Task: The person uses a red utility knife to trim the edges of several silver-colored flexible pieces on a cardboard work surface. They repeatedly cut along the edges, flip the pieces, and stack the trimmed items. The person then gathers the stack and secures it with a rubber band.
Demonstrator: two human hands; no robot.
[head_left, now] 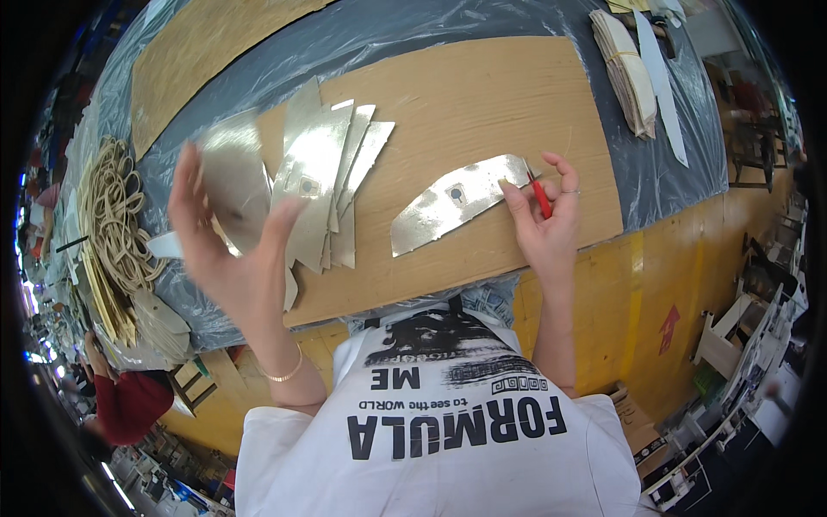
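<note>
My left hand [237, 250] is raised over the left of the cardboard, thumb and fingers spread and slightly blurred. Behind it is a shiny silver panel [234, 142], smeared at its lower part; I cannot tell whether the hand touches it. Beside it lies a fanned pile of similar silver panels [314, 151], the top one with a small hole. My right hand [551, 228] is closed on small red-handled snips [541, 196], their dark tip pointing up. Its thumb rests at the right end of a single curved silver panel [431, 211], flat on the cardboard with a hole near its middle.
The brown cardboard sheet [482, 95] lies on a plastic-covered table [345, 43]. Coiled beige cord [116, 215] is at the left edge. A tied fabric bundle [622, 73] and a white blade-shaped strip [662, 90] lie far right. A person in a red sleeve [133, 405] is at lower left.
</note>
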